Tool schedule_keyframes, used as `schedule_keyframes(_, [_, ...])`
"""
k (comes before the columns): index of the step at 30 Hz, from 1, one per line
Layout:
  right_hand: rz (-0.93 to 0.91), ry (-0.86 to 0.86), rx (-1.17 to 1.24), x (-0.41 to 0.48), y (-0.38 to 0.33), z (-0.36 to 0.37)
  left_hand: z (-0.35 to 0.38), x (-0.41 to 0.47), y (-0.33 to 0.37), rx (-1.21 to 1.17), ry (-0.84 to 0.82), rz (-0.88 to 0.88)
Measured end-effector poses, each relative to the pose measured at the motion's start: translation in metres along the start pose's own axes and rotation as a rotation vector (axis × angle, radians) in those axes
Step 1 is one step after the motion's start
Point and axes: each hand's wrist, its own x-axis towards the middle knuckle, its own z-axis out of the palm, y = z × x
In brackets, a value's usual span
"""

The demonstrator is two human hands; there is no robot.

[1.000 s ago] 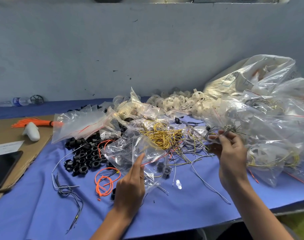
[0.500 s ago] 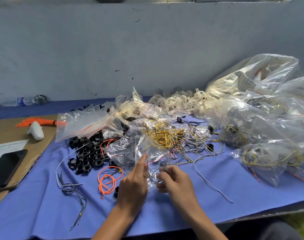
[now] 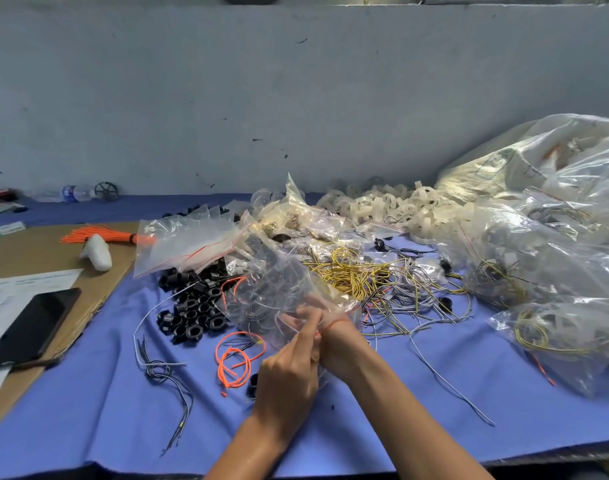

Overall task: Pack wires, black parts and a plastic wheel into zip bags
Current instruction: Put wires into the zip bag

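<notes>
Centre frame, left hand (image 3: 289, 372) pinches the zip bag (image 3: 278, 289) mouth, apparently holding it for loading. Right hand (image 3: 341, 341) appears to reach inside; its grip cannot be told.

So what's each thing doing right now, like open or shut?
zip bag, mouth open
left hand, pinches the zip bag's mouth
right hand, fingers inside the zip bag, grip unclear
phone, screen dark, lying flat
water bottle, lying on its side

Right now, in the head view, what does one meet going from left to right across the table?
Black phone → white plastic piece → pile of black parts → held zip bag → loose grey wires → packed bags.
</notes>
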Motion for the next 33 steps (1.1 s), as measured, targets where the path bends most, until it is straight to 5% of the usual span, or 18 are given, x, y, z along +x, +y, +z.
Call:
schedule_keyframes(5, [-0.07,-0.171,-0.463,-0.011,-0.004,0.004,-0.01,-0.003,0.0,-0.144,-0.015,-0.145])
schedule_keyframes(11, [0.068,-0.301,-0.141,-0.018,-0.001,0.03,-0.031,-0.005,0.006,-0.231,0.157,-0.248])
schedule_keyframes(18, [-0.003,-0.601,0.072,-0.023,-0.003,0.102,-0.076,0.006,-0.001,-0.141,0.339,-0.173])
schedule_keyframes(27, [-0.279,-0.367,-0.837,-0.031,0.023,0.097,-0.079,-0.023,-0.045,-0.1,0.321,-0.437])
schedule_keyframes(33, [-0.456,-0.313,-1.116,-0.044,0.023,0.048,-0.06,-0.032,-0.033,-0.105,0.156,-0.461])
